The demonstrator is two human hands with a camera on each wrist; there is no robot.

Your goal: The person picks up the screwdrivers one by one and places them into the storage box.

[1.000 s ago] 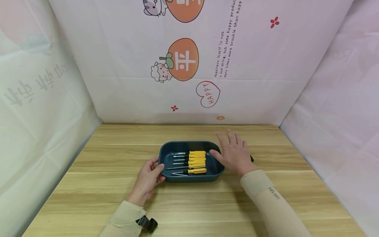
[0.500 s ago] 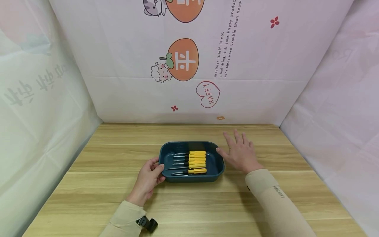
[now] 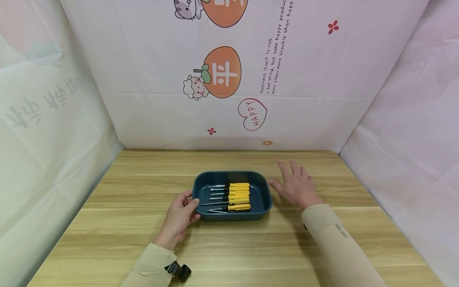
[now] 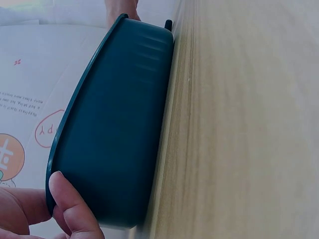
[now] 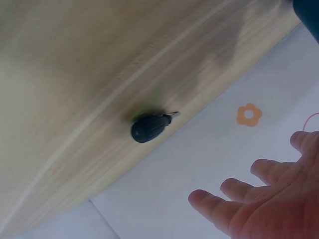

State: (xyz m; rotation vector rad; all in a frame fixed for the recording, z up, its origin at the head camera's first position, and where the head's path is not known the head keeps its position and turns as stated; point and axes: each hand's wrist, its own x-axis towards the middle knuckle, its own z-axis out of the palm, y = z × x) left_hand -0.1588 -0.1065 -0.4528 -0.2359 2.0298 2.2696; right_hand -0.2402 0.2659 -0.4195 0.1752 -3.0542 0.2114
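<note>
A dark blue tray (image 3: 259, 201) sits on the table and holds several screwdrivers (image 3: 239, 201) with yellow and black handles, laid side by side. My left hand (image 3: 178, 215) grips the tray's left end, thumb and fingers pinching its rim (image 4: 70, 112). To the right of the tray, my right hand (image 3: 297, 186) hovers over the table with fingers spread and nothing in it; its thumb is near the tray's right rim. In the right wrist view, a stubby screwdriver (image 5: 149, 127) with a black handle and short metal tip lies on the table; from the head view it is hidden behind the right hand.
The wooden table (image 3: 229, 251) ends at a white printed sheet (image 3: 305, 99) hung behind it. White sheets (image 3: 64, 131) also hang on both sides. A black wrist camera (image 3: 178, 271) is strapped to the left sleeve.
My right hand has moved right, from over the tray's right end to beside it, and now covers the black handle that showed earlier. The left hand and tray have stayed still.
</note>
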